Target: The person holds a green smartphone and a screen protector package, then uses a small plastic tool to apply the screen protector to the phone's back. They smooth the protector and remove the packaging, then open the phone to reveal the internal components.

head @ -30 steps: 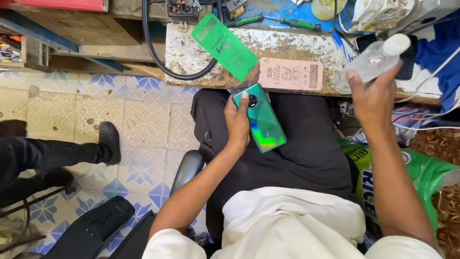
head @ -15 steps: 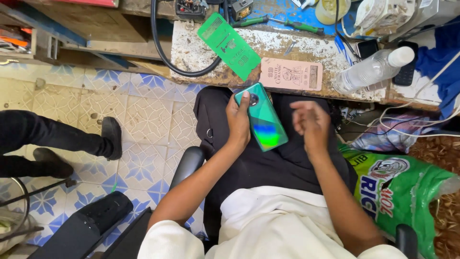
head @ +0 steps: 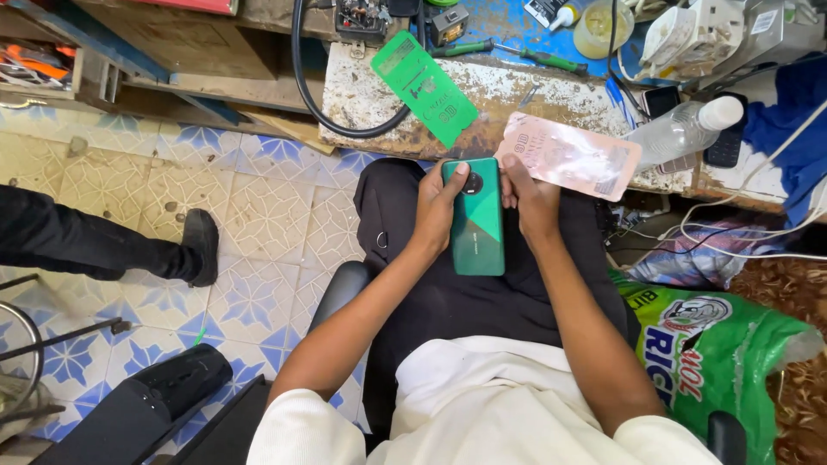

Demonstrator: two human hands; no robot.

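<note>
Small repair workshop: worn, paint-chipped workbench [head: 534, 95] carrying screwdrivers [head: 517, 53], a glue bottle [head: 564, 15], cables [head: 327, 112] and phone-part packets [head: 568, 155]; patterned tile floor [head: 258, 215]

The phone [head: 476, 220] has a green back split diagonally into a lighter and a darker shade, with a round black camera ring. Above it lie a bright green card [head: 424, 88] and a pale pink packet [head: 569, 157] on the desk [head: 517, 95], whose white paint flakes over rusty brown. The floor [head: 250, 215] tiles are cream with blue star patterns, and the sack [head: 715, 362] is green with white and red print.
</note>
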